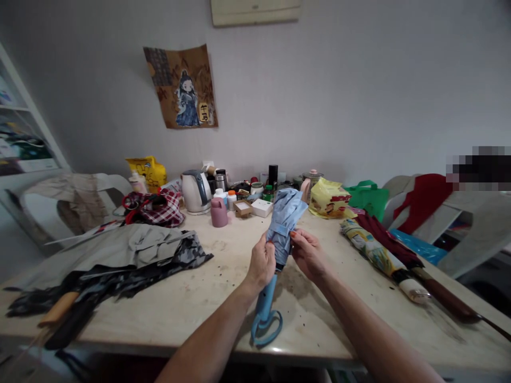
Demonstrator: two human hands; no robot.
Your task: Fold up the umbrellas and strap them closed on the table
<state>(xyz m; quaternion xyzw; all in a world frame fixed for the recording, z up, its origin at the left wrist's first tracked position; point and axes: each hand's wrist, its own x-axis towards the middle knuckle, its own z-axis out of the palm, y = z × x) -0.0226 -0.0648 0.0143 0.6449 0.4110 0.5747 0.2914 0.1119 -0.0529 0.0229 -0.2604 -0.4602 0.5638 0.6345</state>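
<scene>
A light blue folding umbrella (286, 210) stands tilted over the middle of the table, its canopy gathered and its blue handle (265, 300) with a wrist loop pointing down toward me. My left hand (263, 261) is closed around the lower canopy from the left. On the right side, my right hand (308, 252) pinches the canopy's edge or strap between thumb and fingers; the exact bit is partly hidden. To the right lie a patterned folded umbrella (371, 250) and a dark red umbrella (389, 239). Loosely folded grey and black umbrellas (139, 252) lie at the left.
Along the wall stand a white kettle (195, 191), a pink cup (219, 213), small boxes (262, 208), bottles, a yellow snack bag (329, 198) and a green bag (369, 198). Chairs (423, 213) flank the table (223, 298). A person's blurred-out head shows at far right.
</scene>
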